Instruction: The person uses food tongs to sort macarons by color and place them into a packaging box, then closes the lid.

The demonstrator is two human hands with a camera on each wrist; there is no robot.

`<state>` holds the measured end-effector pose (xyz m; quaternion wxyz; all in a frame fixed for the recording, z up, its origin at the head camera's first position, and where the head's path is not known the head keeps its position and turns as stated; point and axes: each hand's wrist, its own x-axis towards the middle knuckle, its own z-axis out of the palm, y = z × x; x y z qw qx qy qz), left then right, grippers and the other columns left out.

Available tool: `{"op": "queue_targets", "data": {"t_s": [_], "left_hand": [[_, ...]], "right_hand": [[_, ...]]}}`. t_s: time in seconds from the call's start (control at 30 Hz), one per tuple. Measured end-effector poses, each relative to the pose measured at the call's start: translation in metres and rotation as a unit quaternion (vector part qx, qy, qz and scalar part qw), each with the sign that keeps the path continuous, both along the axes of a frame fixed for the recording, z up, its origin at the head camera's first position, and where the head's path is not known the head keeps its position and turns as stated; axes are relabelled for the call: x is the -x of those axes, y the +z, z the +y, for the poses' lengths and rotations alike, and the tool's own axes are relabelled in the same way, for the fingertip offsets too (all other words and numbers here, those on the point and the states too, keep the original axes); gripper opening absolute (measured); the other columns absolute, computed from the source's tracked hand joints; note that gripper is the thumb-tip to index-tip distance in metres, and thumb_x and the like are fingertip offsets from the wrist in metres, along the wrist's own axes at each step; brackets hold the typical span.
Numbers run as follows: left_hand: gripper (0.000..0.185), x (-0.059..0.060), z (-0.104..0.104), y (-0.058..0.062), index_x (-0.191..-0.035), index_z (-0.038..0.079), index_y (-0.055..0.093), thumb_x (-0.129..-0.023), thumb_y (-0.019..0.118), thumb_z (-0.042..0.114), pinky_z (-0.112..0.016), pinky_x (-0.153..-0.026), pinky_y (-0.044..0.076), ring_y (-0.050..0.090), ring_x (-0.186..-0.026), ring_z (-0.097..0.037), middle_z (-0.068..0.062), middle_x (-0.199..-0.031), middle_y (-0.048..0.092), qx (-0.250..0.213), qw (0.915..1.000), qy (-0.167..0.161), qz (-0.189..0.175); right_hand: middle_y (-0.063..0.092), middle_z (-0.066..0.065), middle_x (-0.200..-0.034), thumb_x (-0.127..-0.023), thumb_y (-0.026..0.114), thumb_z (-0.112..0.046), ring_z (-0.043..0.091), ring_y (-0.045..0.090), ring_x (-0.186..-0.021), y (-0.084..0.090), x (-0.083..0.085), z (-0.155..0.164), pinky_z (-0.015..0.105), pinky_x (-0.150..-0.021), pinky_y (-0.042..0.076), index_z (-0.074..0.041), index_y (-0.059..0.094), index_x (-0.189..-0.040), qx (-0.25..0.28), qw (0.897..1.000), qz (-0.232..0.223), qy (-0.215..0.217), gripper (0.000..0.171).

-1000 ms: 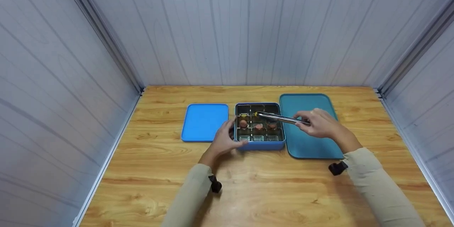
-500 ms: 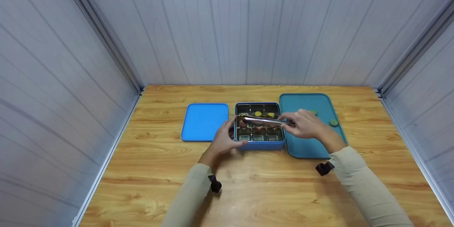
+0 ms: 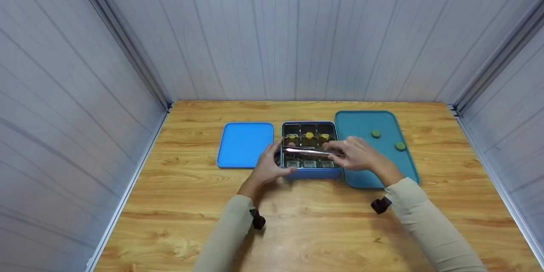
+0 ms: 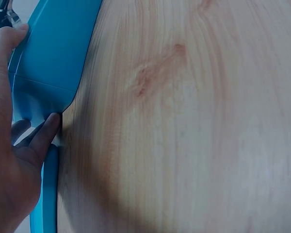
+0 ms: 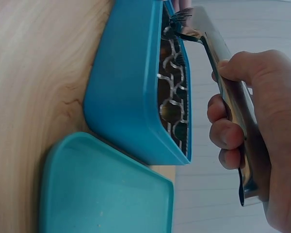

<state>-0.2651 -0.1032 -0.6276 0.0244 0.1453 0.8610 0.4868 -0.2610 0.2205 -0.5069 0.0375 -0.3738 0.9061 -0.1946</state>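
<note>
With our right hand (image 3: 355, 154) we grip the tongs (image 3: 310, 151), probably slick, springy metal best squeezed mid-length, while our left hand (image 3: 268, 167) grips the box (image 3: 312, 174) by its side.

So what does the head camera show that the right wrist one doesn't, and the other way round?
Only the head view: the flat blue square and two green discs on the teal tray. Only the right wrist view: distinct prongs on the tongs. Both: the tray, the blue box, the tongs and the right hand.
</note>
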Motion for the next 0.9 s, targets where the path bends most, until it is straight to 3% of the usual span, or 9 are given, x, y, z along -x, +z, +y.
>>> {"op": "queue_targets", "data": {"t_s": [0.03, 0.13, 0.27, 0.43, 0.6, 0.7, 0.9], "left_hand": [[0.12, 0.003, -0.001, -0.005, -0.178, 0.016, 0.036, -0.083, 0.096, 0.058, -0.059, -0.129, 0.049, 0.051, -0.158, -0.045, -0.022, -0.172, 0.049, -0.001, 1.0, 0.0, -0.001], [0.121, -0.001, 0.001, 0.006, -0.179, 0.015, 0.033, -0.083, 0.1, 0.045, -0.063, -0.133, 0.043, 0.046, -0.162, -0.046, -0.021, -0.175, 0.046, -0.004, 0.9996, 0.003, -0.027], [0.119, -0.002, 0.001, 0.005, -0.179, 0.015, 0.033, -0.084, 0.098, 0.048, -0.066, -0.133, 0.042, 0.045, -0.163, -0.047, -0.02, -0.177, 0.045, 0.004, 0.9997, 0.003, -0.024], [0.125, 0.013, -0.003, -0.023, -0.18, 0.024, 0.033, -0.08, 0.097, 0.065, -0.068, -0.132, 0.042, 0.043, -0.166, -0.044, -0.014, -0.181, 0.043, 0.013, 0.9998, 0.002, -0.016], [0.128, 0.02, -0.005, -0.033, -0.18, 0.027, 0.032, -0.078, 0.097, 0.068, -0.068, -0.133, 0.04, 0.042, -0.167, -0.044, -0.012, -0.182, 0.041, 0.027, 0.9995, 0.002, -0.016], [0.128, 0.018, -0.004, -0.03, -0.18, 0.027, 0.031, -0.079, 0.096, 0.069, -0.072, -0.133, 0.039, 0.04, -0.168, -0.048, -0.017, -0.183, 0.038, 0.031, 0.9993, 0.004, -0.018], [0.125, 0.005, -0.002, -0.01, -0.18, 0.021, 0.032, -0.082, 0.093, 0.068, -0.078, -0.129, 0.039, 0.04, -0.165, -0.056, -0.026, -0.18, 0.039, 0.025, 0.9997, -0.002, -0.007]], "right_hand": [[0.035, -0.014, -0.059, -0.109, 0.069, -0.018, 0.001, 0.022, -0.051, -0.001, 0.0, -0.001, 0.02, -0.053, 0.019, -0.002, 0.078, -0.134, -0.002, 1.0, -0.004, 0.0, 0.031], [0.034, -0.014, -0.059, -0.11, 0.068, -0.018, 0.002, 0.022, -0.051, -0.003, 0.0, -0.002, 0.02, -0.053, 0.019, -0.002, 0.077, -0.134, -0.006, 1.0, -0.008, -0.001, 0.031], [0.036, -0.013, -0.059, -0.109, 0.068, -0.017, 0.001, 0.02, -0.051, -0.006, 0.001, -0.002, 0.021, -0.053, 0.018, -0.001, 0.077, -0.133, 0.003, 1.0, -0.002, 0.003, 0.031], [0.039, -0.012, -0.058, -0.109, 0.068, -0.018, 0.001, 0.021, -0.05, -0.008, 0.001, -0.001, 0.021, -0.052, 0.019, -0.001, 0.077, -0.135, 0.005, 1.0, -0.008, -0.003, 0.032], [0.035, -0.013, -0.057, -0.111, 0.068, -0.022, 0.0, 0.019, -0.049, -0.008, 0.001, 0.0, 0.021, -0.051, 0.019, -0.002, 0.076, -0.138, 0.003, 1.0, -0.012, -0.012, 0.035], [0.033, -0.014, -0.057, -0.111, 0.068, -0.025, -0.001, 0.017, -0.048, -0.008, 0.001, 0.001, 0.021, -0.051, 0.019, -0.003, 0.075, -0.14, 0.003, 1.0, -0.01, -0.016, 0.037], [0.035, -0.014, -0.058, -0.111, 0.069, -0.026, 0.001, 0.02, -0.049, -0.009, 0.001, 0.002, 0.021, -0.053, 0.02, -0.005, 0.075, -0.14, 0.008, 1.0, -0.004, -0.024, 0.037]]}}
